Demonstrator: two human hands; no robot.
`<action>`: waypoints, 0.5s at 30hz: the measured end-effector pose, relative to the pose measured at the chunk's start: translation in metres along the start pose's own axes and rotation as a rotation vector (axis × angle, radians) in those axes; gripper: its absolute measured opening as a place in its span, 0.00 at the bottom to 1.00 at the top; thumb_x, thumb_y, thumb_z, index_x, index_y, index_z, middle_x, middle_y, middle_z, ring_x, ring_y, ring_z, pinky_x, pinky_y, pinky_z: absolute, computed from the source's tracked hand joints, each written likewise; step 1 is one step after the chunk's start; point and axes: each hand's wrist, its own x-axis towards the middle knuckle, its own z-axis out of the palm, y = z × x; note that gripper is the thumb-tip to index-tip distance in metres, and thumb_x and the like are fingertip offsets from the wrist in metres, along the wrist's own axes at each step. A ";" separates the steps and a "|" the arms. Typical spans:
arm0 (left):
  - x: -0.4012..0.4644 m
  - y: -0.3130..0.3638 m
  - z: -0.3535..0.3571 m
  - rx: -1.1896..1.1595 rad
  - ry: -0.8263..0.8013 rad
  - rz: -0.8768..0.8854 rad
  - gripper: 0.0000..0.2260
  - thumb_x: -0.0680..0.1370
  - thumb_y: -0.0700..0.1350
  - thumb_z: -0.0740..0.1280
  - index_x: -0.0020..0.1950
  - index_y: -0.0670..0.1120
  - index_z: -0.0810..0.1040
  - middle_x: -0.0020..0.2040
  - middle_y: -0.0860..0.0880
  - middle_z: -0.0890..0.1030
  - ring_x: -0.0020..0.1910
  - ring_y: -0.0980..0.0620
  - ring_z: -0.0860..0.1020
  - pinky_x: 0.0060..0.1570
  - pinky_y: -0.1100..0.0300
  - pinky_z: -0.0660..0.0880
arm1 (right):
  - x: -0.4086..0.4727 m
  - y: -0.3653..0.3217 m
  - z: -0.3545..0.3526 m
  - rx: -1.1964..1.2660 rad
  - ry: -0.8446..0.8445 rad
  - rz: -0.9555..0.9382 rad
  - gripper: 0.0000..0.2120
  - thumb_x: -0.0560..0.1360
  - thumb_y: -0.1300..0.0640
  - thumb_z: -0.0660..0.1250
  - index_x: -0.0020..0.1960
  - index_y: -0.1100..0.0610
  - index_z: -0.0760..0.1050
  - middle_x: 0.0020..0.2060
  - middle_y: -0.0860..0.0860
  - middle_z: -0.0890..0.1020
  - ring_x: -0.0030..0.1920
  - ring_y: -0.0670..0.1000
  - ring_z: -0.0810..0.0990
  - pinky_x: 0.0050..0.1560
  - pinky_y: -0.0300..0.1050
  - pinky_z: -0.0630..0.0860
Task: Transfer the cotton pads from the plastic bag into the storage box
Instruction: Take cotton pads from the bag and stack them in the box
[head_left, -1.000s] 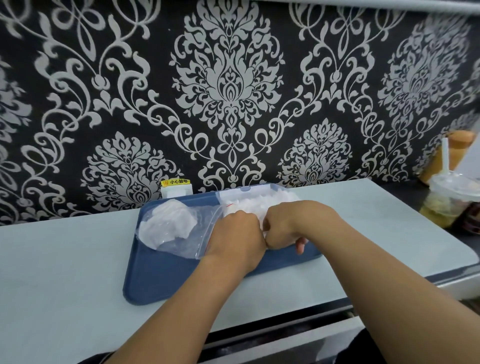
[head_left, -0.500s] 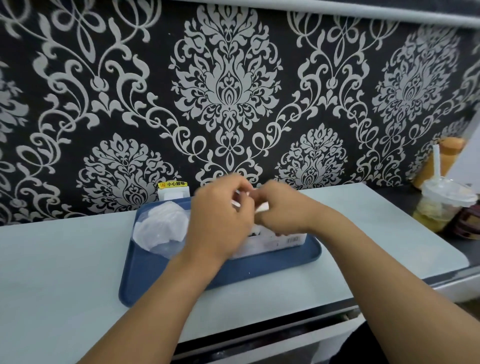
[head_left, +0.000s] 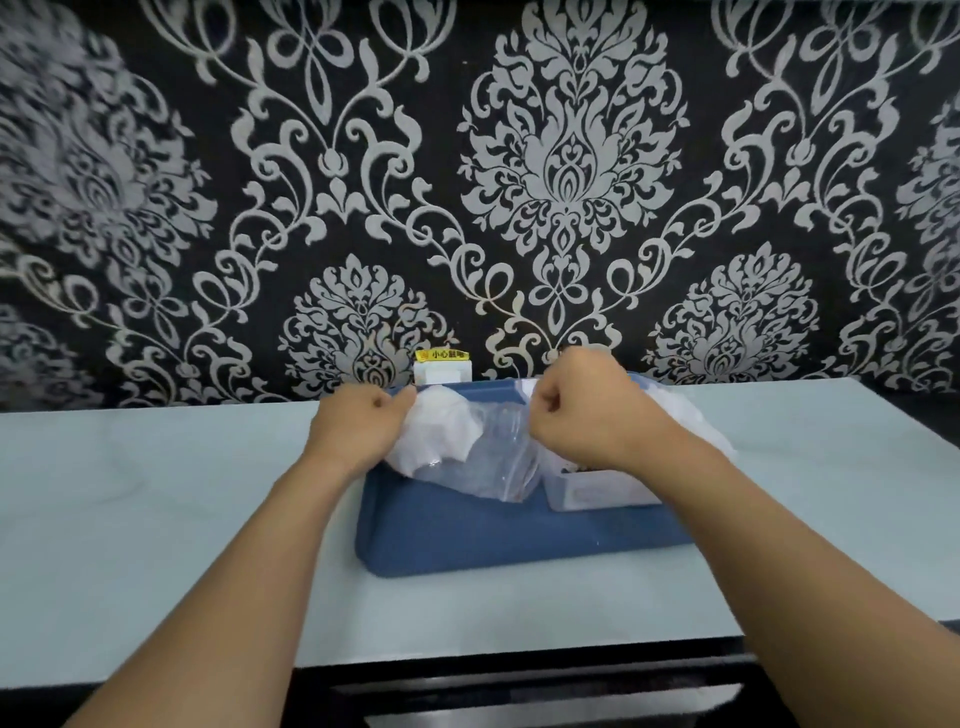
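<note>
Head view, the only view: both hands are working the clear crumpled plastic bag (head_left: 488, 457), which is lying across the back of the dark blue rectangular plastic tray (head_left: 498, 540). The left hand (head_left: 358, 431) is gripping the bag's left end, fingers curled tight round the film where the white cotton pads (head_left: 441, 431) are bunching inside. The right hand (head_left: 582, 410) is fisted, fingers curled and apparently pinching the bag's other end; the exact pinch is hidden behind the knuckles. The clear rectangular storage box (head_left: 597, 488) is sitting on the tray just right of the bag, partly under the right wrist; white stuff seems to be inside it already, hard to tell how much. Step, as a judgement: tipping or shaking the last pads toward the box, late in the transfer. Next move is calling for the bag mouth over the box opening, then lifting the left end so pads slide out. In the way: the box is partly covered by the right forearm. Around: the pale blue-white table top (head_left: 156, 519), a small white box with a yellow label (head_left: 442, 364) against the black-and-silver damask wall (head_left: 566, 156).
</note>
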 end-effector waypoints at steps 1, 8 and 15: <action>-0.001 -0.003 -0.003 -0.011 -0.002 0.010 0.22 0.80 0.56 0.65 0.33 0.42 0.76 0.33 0.44 0.75 0.35 0.47 0.73 0.36 0.55 0.66 | 0.000 0.003 -0.001 -0.039 -0.064 -0.004 0.13 0.66 0.66 0.63 0.23 0.61 0.67 0.23 0.60 0.68 0.26 0.53 0.65 0.27 0.44 0.70; -0.002 -0.009 -0.008 -0.070 -0.071 0.006 0.17 0.79 0.49 0.68 0.39 0.36 0.81 0.34 0.46 0.79 0.35 0.50 0.74 0.36 0.59 0.68 | -0.002 -0.003 0.005 -0.023 -0.244 -0.020 0.05 0.65 0.58 0.79 0.40 0.55 0.86 0.26 0.45 0.79 0.28 0.42 0.75 0.33 0.35 0.71; 0.000 -0.010 -0.003 0.014 -0.052 -0.023 0.15 0.78 0.46 0.67 0.33 0.41 0.77 0.31 0.49 0.76 0.33 0.49 0.73 0.33 0.60 0.67 | -0.002 0.001 0.004 -0.086 -0.126 0.014 0.09 0.67 0.60 0.67 0.31 0.64 0.76 0.27 0.56 0.79 0.28 0.50 0.72 0.35 0.44 0.76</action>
